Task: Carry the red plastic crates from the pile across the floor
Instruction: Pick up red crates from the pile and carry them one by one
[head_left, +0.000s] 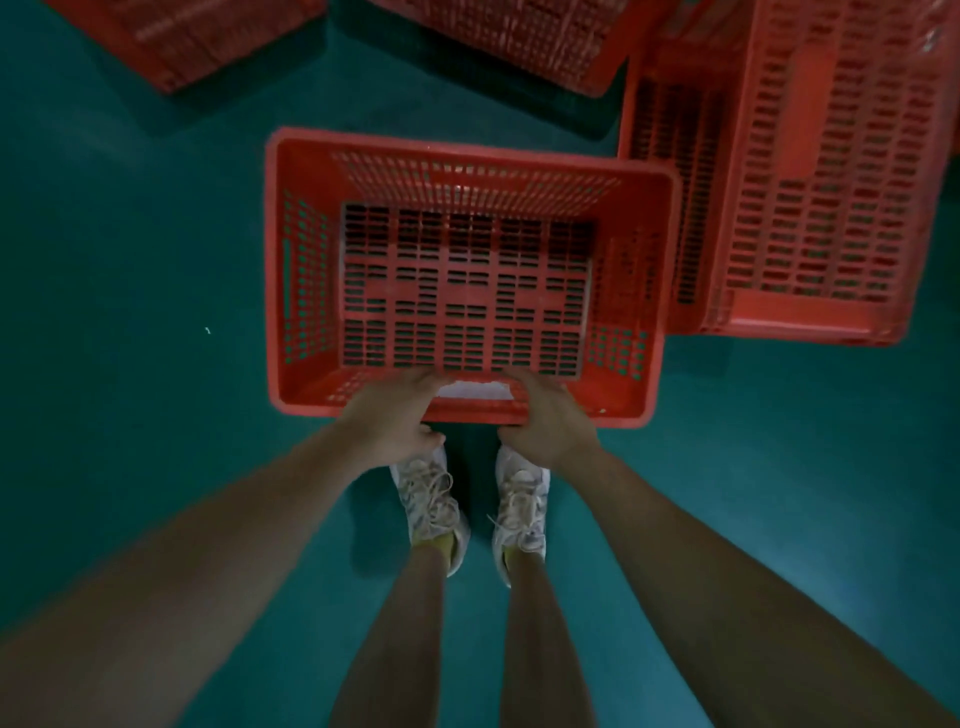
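1. Over the green floor (130, 312), just past the person's toes, is a red crate (306, 275) with its open side up. I cannot tell if it sits on the floor or is lifted a little.
2. The left hand (395, 415) grips the near edge of the red crate. Its fingers curl over the edge and go inside, and the thumb stays outside.
3. The right hand (545, 421) grips the same edge, near the left hand, with its fingers curled the same way.
4. A white label (475, 389) shows on the near wall, between the two hands.
5. The left shoe (428, 509) and the right shoe (522, 514) stand close together, near that same edge.
6. The right edge of the red crate meets a big crate (810, 182) that is tipped at an angle. I cannot tell if they touch.
7. A far-left crate (182, 36) and a far-middle crate (519, 36) lie beyond, with a strip of floor between them and the red crate.
8. A wide stretch of floor lies left of the red crate, with one tiny white speck (208, 330) on it. More floor lies to the right of the shoes.
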